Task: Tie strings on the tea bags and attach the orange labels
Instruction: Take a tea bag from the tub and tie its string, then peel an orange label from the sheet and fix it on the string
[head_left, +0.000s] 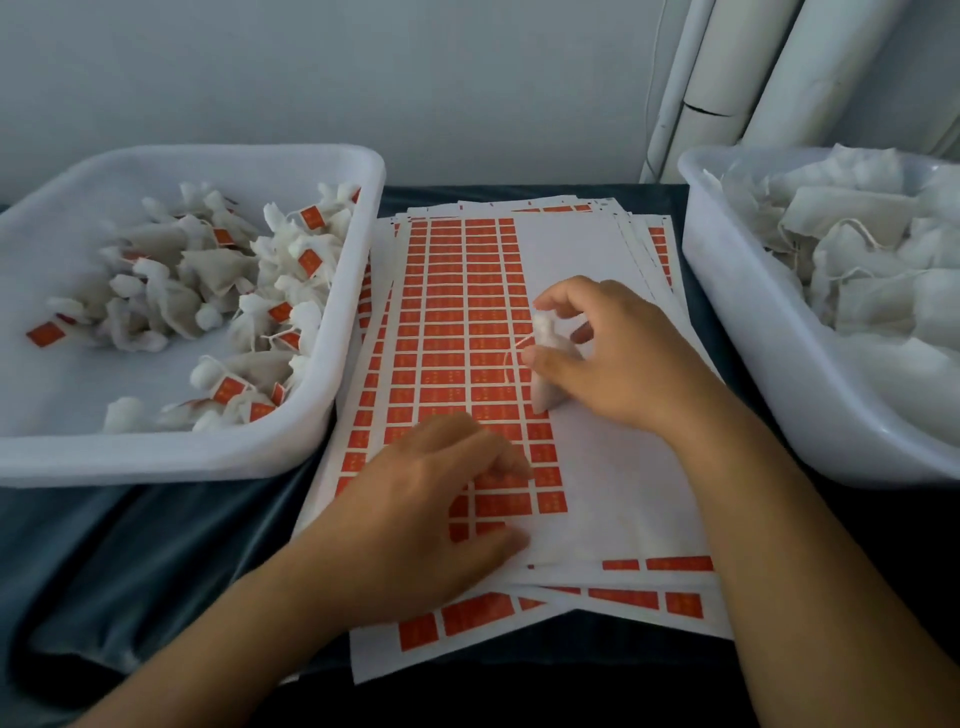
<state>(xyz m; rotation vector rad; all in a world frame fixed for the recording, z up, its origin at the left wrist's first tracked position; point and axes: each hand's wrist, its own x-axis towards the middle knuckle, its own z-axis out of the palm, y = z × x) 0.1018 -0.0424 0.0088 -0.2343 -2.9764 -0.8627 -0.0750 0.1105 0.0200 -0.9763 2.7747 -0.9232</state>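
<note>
A stack of white sheets with rows of orange labels (457, 332) lies in the middle of the dark table. My right hand (618, 358) holds a white tea bag (546, 364) over the top sheet, its thin string looping just left of my fingers. My left hand (436, 504) rests on the lower part of the sheet with its fingers curled, the fingertips touching labels near the sheet's right column. Whether a label is pinched there is hidden by the fingers.
A white tray (171, 457) on the left holds several tied tea bags with orange labels (223, 291). A white tray (743, 322) on the right holds a pile of plain tea bags (872, 260). White pipes (727, 78) stand at the back right.
</note>
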